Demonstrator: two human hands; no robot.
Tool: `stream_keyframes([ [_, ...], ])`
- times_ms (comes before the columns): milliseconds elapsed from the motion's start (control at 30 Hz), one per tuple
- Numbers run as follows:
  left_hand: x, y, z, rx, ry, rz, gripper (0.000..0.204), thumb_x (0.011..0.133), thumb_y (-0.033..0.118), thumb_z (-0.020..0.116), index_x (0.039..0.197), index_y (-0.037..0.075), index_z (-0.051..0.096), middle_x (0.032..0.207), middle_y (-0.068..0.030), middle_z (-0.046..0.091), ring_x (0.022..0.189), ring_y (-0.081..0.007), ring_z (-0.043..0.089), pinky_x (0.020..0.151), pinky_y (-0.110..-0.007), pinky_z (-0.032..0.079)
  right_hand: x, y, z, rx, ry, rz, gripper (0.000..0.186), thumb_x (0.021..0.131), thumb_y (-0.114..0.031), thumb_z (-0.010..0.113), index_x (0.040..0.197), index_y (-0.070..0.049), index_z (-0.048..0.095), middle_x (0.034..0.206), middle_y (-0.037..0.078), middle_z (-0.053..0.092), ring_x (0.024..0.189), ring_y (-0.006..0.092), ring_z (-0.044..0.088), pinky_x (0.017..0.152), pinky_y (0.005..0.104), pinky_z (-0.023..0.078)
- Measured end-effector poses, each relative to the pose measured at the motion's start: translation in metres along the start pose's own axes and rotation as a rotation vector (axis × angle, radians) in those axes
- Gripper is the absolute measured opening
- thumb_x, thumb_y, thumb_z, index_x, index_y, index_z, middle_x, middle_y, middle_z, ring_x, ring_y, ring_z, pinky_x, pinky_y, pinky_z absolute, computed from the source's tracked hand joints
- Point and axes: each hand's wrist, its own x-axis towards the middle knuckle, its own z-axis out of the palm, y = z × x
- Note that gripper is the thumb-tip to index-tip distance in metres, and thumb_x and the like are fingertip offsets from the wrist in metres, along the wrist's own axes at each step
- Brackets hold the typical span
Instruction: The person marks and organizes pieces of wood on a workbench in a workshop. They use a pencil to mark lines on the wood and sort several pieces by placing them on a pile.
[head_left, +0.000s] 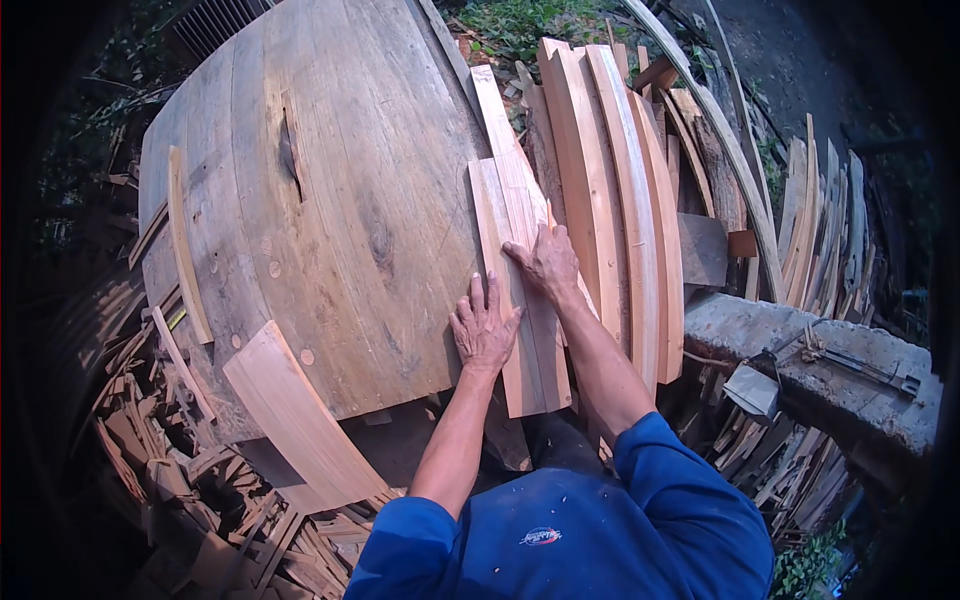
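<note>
A short pale board [492,215] lies lengthwise along the right edge of the wooden table, against a longer light plank [490,100] that runs out beyond its far end. My left hand [485,328] rests at the board's left edge, fingers spread and the thumb over the wood. Farther up and to the right, my right hand [550,262] lies across the planks with a finger stretched left onto the board. From its fingers a thin orange pencil [549,212] sticks up; its lower part is hidden by the hand.
The worn wooden table [340,200] has a split in its top. A wide board [295,420] overhangs its near left corner. Several thick planks [600,190] stand close on my right, before a concrete ledge [820,350] with a metal tool. Scrap wood [180,480] is heaped at lower left.
</note>
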Motion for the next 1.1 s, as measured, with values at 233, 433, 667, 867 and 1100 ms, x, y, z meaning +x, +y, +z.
stream_keyframes([
  [233,0.021,0.029,-0.013,-0.139,-0.019,-0.175,0.092,0.084,0.053,0.07,0.156,0.01,0.032,0.157,-0.0156,0.029,0.122,-0.0359,0.044,0.103,-0.052,0.037,0.024,0.037,0.006,0.056,0.026,-0.015,0.052,0.078,-0.045,0.075,0.086,0.005,0.065,0.085,0.027,0.064,0.089,0.0441,0.067,0.08,0.0512,0.053],
  [433,0.024,0.024,-0.015,-0.257,-0.02,-0.199,0.087,0.082,0.035,0.075,0.155,0.012,0.034,0.143,-0.0231,0.036,0.117,-0.0423,0.05,0.1,-0.051,0.043,0.031,0.075,-0.051,0.927,-0.379,0.082,0.037,0.08,-0.027,0.06,0.103,0.001,0.066,0.087,0.013,0.066,0.065,0.0226,0.063,0.06,0.0315,0.052],
  [667,-0.019,-0.017,-0.024,-0.079,-0.071,-0.082,0.078,0.087,0.029,0.07,0.155,0.015,0.034,0.144,-0.0205,0.038,0.116,-0.0378,0.052,0.096,-0.048,0.047,-0.004,0.078,-0.13,1.934,-0.906,0.209,0.08,0.075,-0.04,0.057,0.136,0.011,0.048,0.093,0.016,0.058,0.072,0.0224,0.062,0.06,0.0321,0.055],
  [867,-0.02,-0.018,-0.022,-0.06,-0.045,-0.058,0.081,0.086,0.031,0.072,0.155,0.013,0.034,0.143,-0.0208,0.039,0.116,-0.0387,0.053,0.096,-0.048,0.048,0.008,0.069,-0.122,2.051,-0.869,0.179,0.08,0.077,-0.039,0.054,0.139,0.011,0.044,0.096,0.016,0.054,0.072,0.0208,0.058,0.058,0.0308,0.052],
  [1100,-0.024,-0.002,-0.025,-0.085,-0.066,0.003,0.085,0.084,0.035,0.075,0.156,0.014,0.034,0.144,-0.0193,0.039,0.118,-0.0383,0.052,0.097,-0.048,0.047,0.009,0.057,-0.131,1.94,-0.931,0.095,0.079,0.092,-0.054,0.054,0.137,0.011,0.046,0.096,0.015,0.056,0.07,0.017,0.058,0.054,0.0267,0.05],
])
